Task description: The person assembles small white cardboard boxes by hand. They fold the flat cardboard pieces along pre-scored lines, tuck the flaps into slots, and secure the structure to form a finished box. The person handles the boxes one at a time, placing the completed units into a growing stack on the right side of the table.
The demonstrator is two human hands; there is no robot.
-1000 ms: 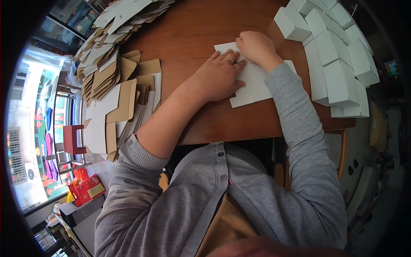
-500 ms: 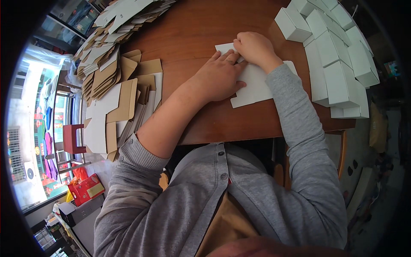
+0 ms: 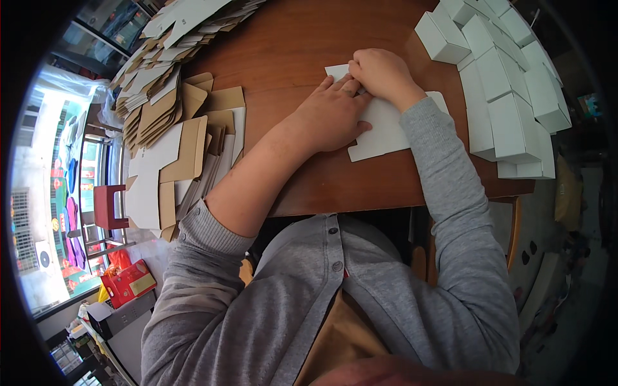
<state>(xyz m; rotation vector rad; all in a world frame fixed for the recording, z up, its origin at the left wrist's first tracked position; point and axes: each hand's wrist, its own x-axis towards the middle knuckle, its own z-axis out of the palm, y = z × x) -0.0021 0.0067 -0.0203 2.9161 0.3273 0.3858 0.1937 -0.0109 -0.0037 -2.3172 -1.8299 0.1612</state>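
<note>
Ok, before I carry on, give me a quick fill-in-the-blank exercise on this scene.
1. The left hand lies on a card sheet coloured ____, close to the right hand.
2. Flat cardboard pieces are piled on the person's ____ side of the table.
3. White boxes stand on the person's ____ side.
4. The buttoned cardigan is ____.

Missing words: white; left; right; grey.

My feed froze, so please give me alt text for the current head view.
On a brown table, a person's left grip lies spread on a flat white cardboard piece, the right grip curled at its far part. Cardboard sheets are piled at left; white boxes are stacked at right.
</note>
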